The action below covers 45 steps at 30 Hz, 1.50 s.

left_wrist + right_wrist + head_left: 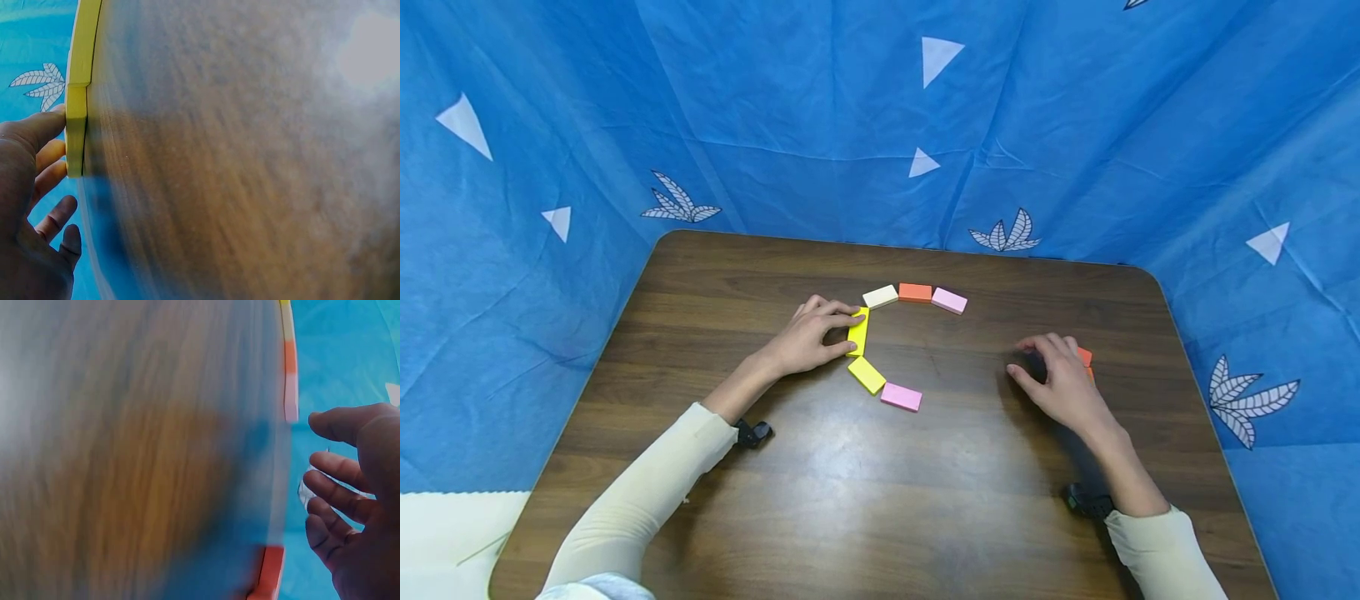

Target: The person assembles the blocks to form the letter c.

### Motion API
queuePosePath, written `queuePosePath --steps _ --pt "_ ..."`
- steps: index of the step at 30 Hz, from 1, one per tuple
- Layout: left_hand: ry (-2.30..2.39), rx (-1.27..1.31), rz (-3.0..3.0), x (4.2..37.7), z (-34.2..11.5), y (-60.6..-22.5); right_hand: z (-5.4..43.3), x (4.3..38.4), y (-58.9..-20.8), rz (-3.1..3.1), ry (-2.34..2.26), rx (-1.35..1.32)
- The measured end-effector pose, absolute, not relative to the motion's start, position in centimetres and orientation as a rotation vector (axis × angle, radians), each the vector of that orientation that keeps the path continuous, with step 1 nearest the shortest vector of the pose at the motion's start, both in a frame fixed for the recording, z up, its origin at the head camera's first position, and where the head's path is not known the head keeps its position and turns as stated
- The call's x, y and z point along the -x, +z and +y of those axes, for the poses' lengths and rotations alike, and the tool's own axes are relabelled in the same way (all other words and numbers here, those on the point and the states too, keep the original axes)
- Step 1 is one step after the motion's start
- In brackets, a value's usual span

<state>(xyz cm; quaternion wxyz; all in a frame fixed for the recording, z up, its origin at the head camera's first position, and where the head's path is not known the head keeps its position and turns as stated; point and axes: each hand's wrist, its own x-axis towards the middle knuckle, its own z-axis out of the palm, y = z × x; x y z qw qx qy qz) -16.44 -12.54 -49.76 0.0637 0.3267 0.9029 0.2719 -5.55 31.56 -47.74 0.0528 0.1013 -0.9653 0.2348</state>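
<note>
A blue cloth (820,100) with five white triangles in the head view stands behind and around a brown wooden desk (820,500). From the left comes a pale sleeve, then one black wrist device (754,434), then the left hand (808,337): its grip is spread, thumb and fingertips apart and touching a long yellow block (857,333) that lies on the desk. This is the leftmost of six blocks set in a curve that opens to the right. Just beside its near end is a second yellow block (867,375), and just beside its far end one cream block (881,297). Next along the near side comes one pink block (901,397); along the far side follow one orange block (915,292) and one lilac block (950,300). The curve thus counts two yellow, one cream, one pink, one orange and one lilac. Well apart to the right, the right hand (1060,383) has its grip spread and holds nothing, with a second black wrist device (1086,502) below it. Just beyond that hand, partly hidden, at least two orange-red blocks (1085,357) lie on the desk.
</note>
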Motion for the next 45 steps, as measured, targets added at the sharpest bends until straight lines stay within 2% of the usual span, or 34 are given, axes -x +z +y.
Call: queuePosePath --steps 15,30,45 --pt "0.823 -0.979 2.729 16.3 -12.5 -49.8 36.9 5.5 -48.3 -2.885 0.7 -0.063" --pt "0.821 -0.979 2.729 16.4 -12.6 -49.9 38.5 5.6 -48.4 -2.947 0.657 0.047" --pt "0.835 -0.988 2.73 16.6 -12.6 -50.0 38.1 5.8 -48.2 -2.959 0.625 -0.012"
